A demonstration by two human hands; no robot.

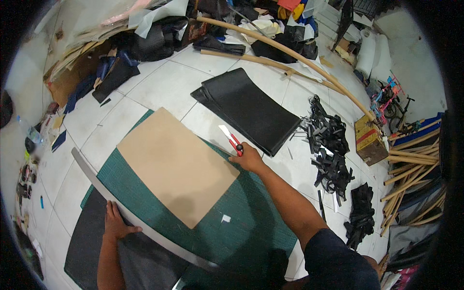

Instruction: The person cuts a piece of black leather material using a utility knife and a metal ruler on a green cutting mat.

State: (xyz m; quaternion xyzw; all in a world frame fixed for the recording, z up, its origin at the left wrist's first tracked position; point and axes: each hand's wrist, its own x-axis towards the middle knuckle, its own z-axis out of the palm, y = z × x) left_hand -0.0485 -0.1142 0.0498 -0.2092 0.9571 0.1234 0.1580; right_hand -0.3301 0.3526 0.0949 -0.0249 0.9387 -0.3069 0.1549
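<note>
My right hand (251, 158) is closed round a red craft knife (236, 144), whose pale blade points up and left over the white tiles. It sits beside the right corner of a beige rectangular sheet (176, 162), which lies on a green cutting mat (251, 215). A long metal ruler (145, 224) crosses the mat diagonally, left of the beige sheet. My left hand (117, 223) rests with fingers spread and thumb out at the ruler's near edge, on a black sheet (145, 258). A small white scrap (225, 219) lies on the mat.
A stack of black sheets (246, 108) lies beyond my right hand. Tangled black strips (328, 145) and a black bundle (361, 208) are on the right. Farther off are a long cardboard tube (290, 55), a wooden box (369, 140) and several tan tubes (411, 179).
</note>
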